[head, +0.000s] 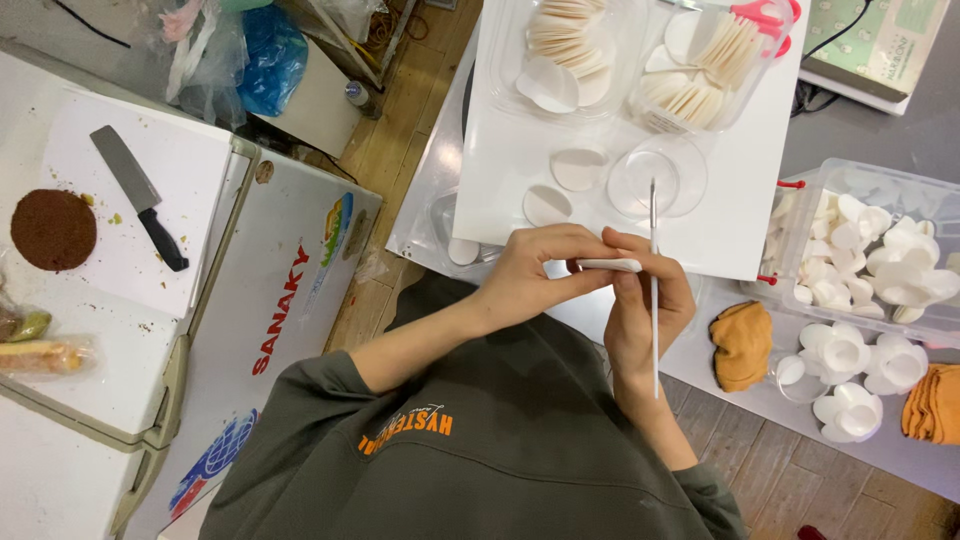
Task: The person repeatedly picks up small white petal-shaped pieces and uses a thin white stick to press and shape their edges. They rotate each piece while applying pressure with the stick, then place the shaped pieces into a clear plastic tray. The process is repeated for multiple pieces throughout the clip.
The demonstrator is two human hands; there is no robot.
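A thin white disc (610,265) is being held edge-on between the two hands, just above the near edge of a white board (500,160) that is lying on the table (700,370). The left hand (535,272) is reaching in from the left, its fingers (565,243) closing around the disc's left end and pinching it. The right hand (645,300) is coming up from below, its fingers curling shut on the disc's right end and also gripping a thin white stick (654,290), which is standing nearly vertical in the view and crossing the disc.

Just beyond the hands, two loose white discs (578,168) are lying flat on the board, and a clear round lid (657,178) is sitting beside them under the stick's upper tip. Farther up the board, two clear containers (700,70) are holding stacks of more white discs, with red-handled scissors (765,18) resting on the right one.

To the right, a clear plastic bin (870,250) is holding many white folded, flower-like pieces, and a few more of these pieces (850,375) are lying on the table in front of it. An orange cloth (742,345) is lying crumpled near the right hand.

Far to the left, a cleaver (140,195) and a round brown cake (53,229) are resting on a white cutting board (190,150) atop a white chest freezer (290,290).
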